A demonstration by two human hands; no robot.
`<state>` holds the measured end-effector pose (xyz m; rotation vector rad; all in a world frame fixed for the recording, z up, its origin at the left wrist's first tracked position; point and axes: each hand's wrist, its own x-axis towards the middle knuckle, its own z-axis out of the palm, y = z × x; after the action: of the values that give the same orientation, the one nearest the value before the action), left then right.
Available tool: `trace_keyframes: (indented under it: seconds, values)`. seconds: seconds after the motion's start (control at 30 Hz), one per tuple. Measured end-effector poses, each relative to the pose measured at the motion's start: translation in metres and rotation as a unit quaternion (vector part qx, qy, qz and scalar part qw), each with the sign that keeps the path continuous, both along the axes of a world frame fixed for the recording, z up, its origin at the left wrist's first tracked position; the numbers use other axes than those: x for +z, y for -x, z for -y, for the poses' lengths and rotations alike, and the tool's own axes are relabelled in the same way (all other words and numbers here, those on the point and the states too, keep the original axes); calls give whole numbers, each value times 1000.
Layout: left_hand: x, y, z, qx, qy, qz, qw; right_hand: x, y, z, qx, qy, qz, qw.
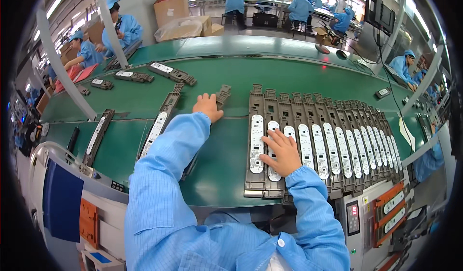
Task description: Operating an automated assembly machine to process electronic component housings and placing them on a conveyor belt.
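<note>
Left hand (208, 107) outstretched on grey tray (223, 96)

Light blue smock – fine grid-weave fabric, long loose sleeves, cuffs gathered snug at both wrists. White round snap button on the chest front. Left hand (208, 106) and right hand (281, 153) bare – no gloves.

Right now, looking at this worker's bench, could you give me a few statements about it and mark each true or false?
1. The right hand lies flat on the row of trays. True.
2. The left hand holds a cardboard box. False: it rests on a single grey tray on the green belt.
3. The trays in the row carry white strips. True.
4. The worker wears red sleeves. False: the sleeves are blue.
</note>
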<state>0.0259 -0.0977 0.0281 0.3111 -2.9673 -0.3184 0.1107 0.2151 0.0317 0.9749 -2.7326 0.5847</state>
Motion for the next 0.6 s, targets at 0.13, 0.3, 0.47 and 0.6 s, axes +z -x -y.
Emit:
trace_keyframes:
  seconds: [0.13,0.3,0.47,0.6]
  values:
    - [14,-30,49,60,62,11,996,12,-11,10,40,-9,13,999]
    - [5,-8,2,75,69,26,994,4,-12,-54,-17,-17,7,1000]
    - [14,-2,17,97,-3,69,993,-2,-6,-51,16,-20,34,999]
    - [5,53,-23,83,26,-11,996,7,-7,-75,-6,-18,12,1000]
